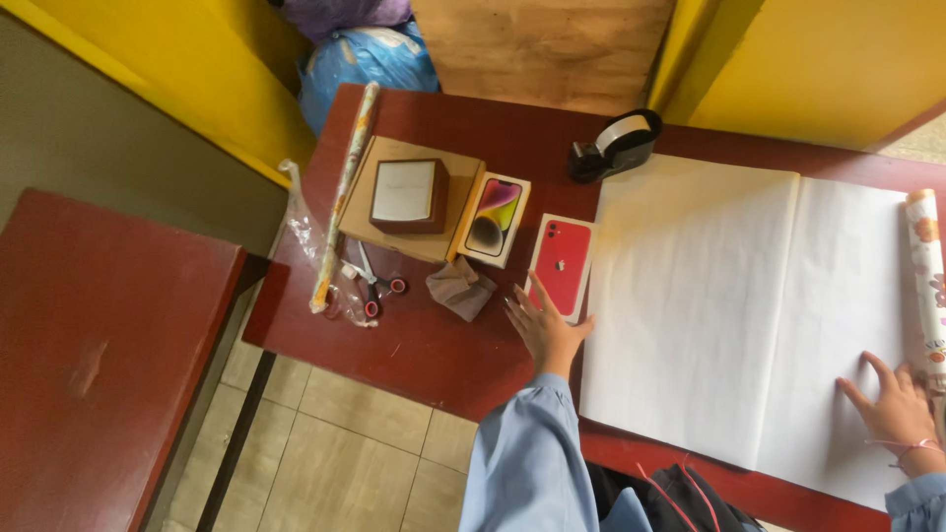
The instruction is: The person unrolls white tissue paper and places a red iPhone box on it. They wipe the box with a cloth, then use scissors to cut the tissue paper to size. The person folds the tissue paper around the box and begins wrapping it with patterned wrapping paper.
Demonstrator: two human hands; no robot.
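**Two open hands on a red table, one at a phone box, one on white paper**

The left hand, in a light blue sleeve, lies flat on the dark red wooden table with its fingers spread and released, grasping nothing. Its fingertips touch the near edge of a flat red phone box, which sits just beyond the hand. Just to the outer side of that hand lies a crumpled brown cloth, and farther that way a pair of red-handled scissors beside a long roll of patterned wrapping paper. Beyond the red box stands a second, white phone box with a colourful picture, next to a tan cardboard box carrying a small dark brown box with a white top.

The right hand rests open, palm down, on a large unrolled sheet of white paper, pressing it flat and holding nothing. Just past its outer side is the floral-printed rolled end of the sheet. A black tape dispenser stands well beyond both hands, at the sheet's far corner.
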